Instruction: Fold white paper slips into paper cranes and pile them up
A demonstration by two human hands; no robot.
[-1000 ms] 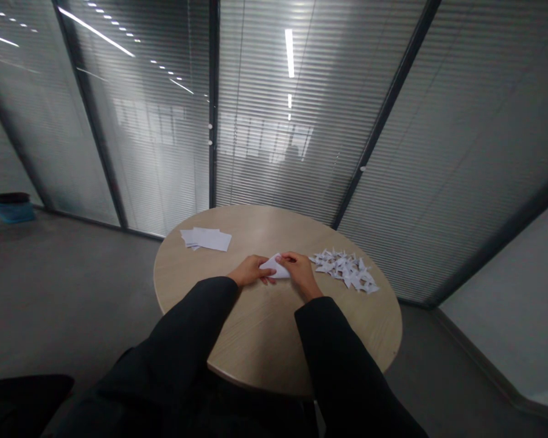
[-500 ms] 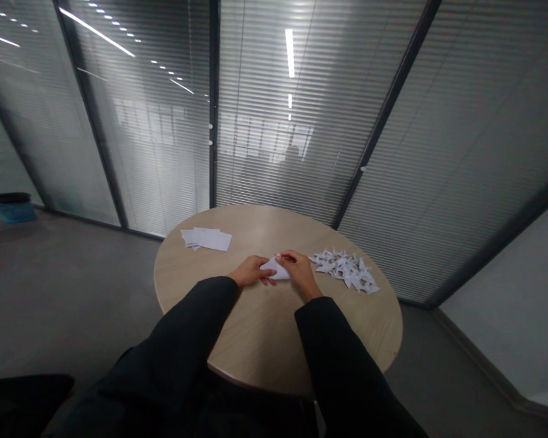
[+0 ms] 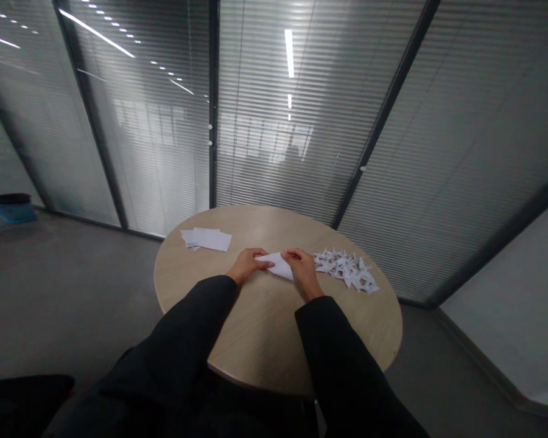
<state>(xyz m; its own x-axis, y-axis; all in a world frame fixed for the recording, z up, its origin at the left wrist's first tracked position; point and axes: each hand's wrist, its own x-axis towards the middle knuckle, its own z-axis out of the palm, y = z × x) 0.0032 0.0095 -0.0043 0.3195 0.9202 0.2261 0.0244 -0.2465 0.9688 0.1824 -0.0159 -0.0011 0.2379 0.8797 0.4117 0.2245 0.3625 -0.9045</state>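
Note:
Both hands hold a folded sheet of white paper [image 3: 277, 266] between them, a little above the round wooden table [image 3: 274, 340] near its middle. My left hand [image 3: 248, 266] pinches its left corner. My right hand [image 3: 301, 271] grips its right side, fingers over the fold. Part of the paper is hidden under my fingers. To the right lies a heap of small folded white paper pieces [image 3: 346, 270], close to my right hand. A stack of loose white paper sheets [image 3: 206, 239] rests at the far left of the tabletop.
Behind the table stand glass partitions with slatted blinds [image 3: 274, 121], and a dark figure shows faintly through them. A blue bin [image 3: 13, 213] sits on the grey floor at the far left. A dark chair back [image 3: 22, 401] shows at the lower left.
The folded paper has turned and spread wider between my hands. My left hand has moved slightly up the table, and my right fingers now lie further over the paper.

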